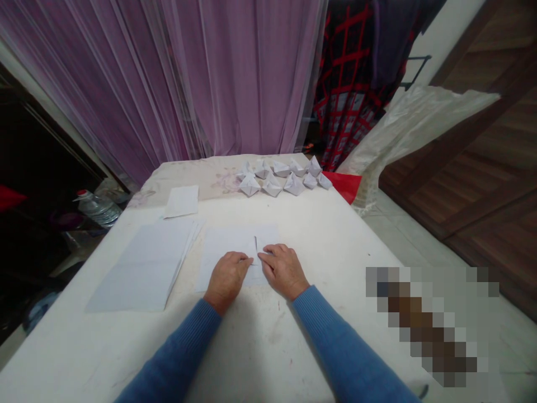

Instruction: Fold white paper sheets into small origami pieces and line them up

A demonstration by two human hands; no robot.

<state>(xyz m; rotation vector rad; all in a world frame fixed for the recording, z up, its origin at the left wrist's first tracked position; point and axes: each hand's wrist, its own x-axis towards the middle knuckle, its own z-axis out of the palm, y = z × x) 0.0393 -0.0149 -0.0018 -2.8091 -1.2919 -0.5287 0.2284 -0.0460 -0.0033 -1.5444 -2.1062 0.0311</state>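
Observation:
My left hand (pixel 229 280) and my right hand (pixel 286 271) meet over the middle of the white table. Between them is a small piece of folded white paper (pixel 254 246) with a dark narrow gap along its upper part. The left fingertips pinch its lower left edge, while the right fingers close on its right side. Beneath lies a flat white sheet (pixel 216 240). Part of the folded paper is hidden by my fingers, and its exact shape is hard to make out against the sheet.
To the left lie a stack of white sheets (pixel 138 263) and a smaller folded paper (pixel 182 201). Several folded paper boats (pixel 293 183) stand in two rows at the far right. A plastic bottle (pixel 98 208) is beyond the left edge; red material (pixel 346 184) shows beyond the right.

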